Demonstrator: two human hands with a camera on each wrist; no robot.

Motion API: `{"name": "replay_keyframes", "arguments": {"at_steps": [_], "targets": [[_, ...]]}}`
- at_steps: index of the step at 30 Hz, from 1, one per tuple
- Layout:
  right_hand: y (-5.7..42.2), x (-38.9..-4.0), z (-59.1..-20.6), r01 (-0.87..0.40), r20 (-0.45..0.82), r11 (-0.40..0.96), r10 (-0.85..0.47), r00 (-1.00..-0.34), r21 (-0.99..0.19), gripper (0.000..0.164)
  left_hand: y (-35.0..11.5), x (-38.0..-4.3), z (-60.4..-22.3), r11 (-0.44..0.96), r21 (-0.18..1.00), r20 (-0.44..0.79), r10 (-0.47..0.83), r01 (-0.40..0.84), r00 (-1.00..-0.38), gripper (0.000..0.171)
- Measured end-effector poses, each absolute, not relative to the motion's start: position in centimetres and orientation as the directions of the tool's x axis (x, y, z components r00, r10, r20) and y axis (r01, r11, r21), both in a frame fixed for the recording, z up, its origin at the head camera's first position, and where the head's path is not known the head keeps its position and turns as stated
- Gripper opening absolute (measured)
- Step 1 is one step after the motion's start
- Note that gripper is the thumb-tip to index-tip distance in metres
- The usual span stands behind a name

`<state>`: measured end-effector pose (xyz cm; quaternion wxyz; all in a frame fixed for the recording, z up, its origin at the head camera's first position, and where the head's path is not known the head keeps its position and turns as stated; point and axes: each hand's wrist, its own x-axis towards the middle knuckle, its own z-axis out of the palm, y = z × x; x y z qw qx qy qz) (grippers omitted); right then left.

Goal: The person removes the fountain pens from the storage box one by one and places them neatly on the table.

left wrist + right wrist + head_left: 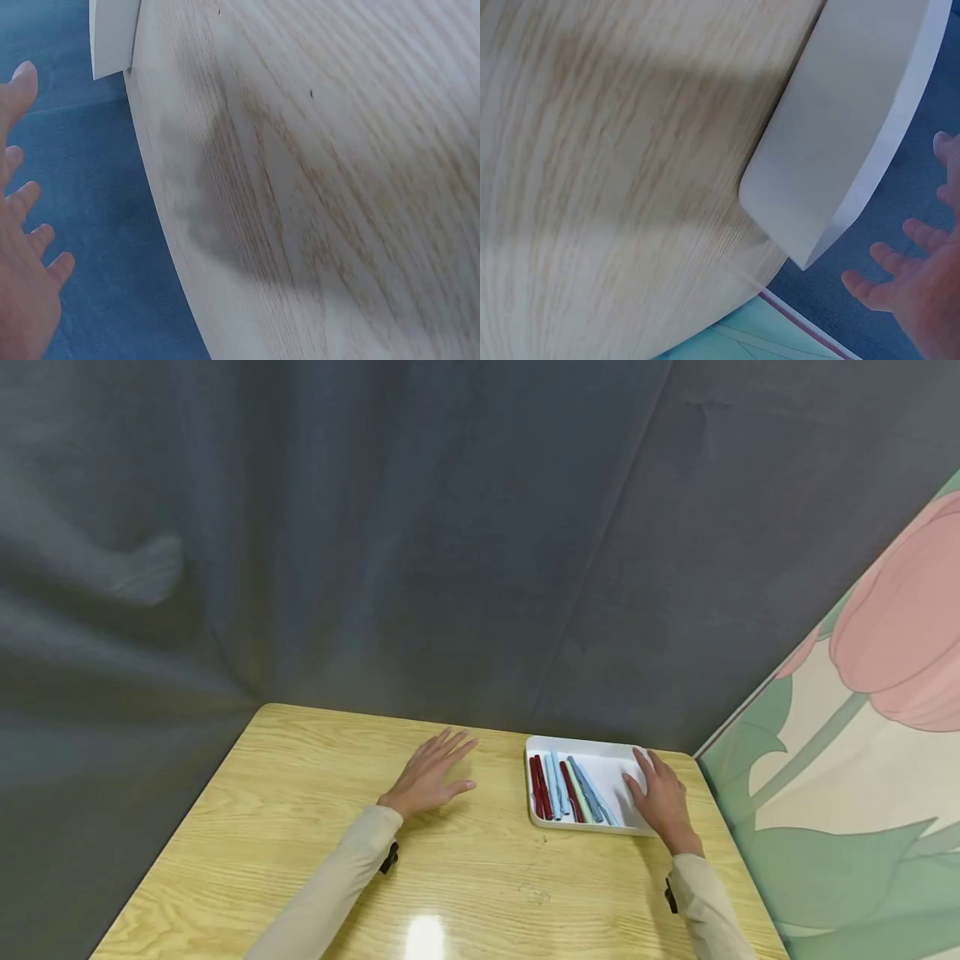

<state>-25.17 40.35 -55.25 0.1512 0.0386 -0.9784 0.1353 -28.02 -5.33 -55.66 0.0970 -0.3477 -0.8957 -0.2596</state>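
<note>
A shallow white tray [600, 749] lies toward the back right of the wooden table. Inside it, mostly in its left and middle part, are several pens: dark red pens [536, 785], light blue pens [555, 785], a pale green pen [580, 792] and a grey-blue pen [590, 793]. My right hand [662, 797] hovers over the tray's right end, fingers spread and holding nothing. In the right wrist view the tray's outer wall [832, 105] shows beside that hand. Left of the tray, my left hand [429, 777] is held over the table with fingers spread, nothing in it.
The wooden table [300, 827] ends at a dark grey curtain [420, 543] along the back and left. A cloth with pink tulips [900, 635] hangs close by the table's right edge.
</note>
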Motion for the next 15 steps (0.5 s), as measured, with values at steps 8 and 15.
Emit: {"name": "replay_keyframes", "arguments": {"at_steps": [8, 15], "targets": [[41.0, -25.1, -55.4, -0.059, 0.247, 0.964, 0.007, -0.969, -0.260, 0.057, -4.5, -28.1, -55.9, 0.619, 0.393, 0.336, 0.593, 0.681, -0.732, 0.075], [41.7, -24.9, -55.8, -0.009, 0.200, 0.945, 0.060, -0.978, -0.328, 0.061, -3.9, -27.8, -55.7, 0.614, 0.398, 0.320, 0.603, 0.681, -0.731, 0.074]]}}
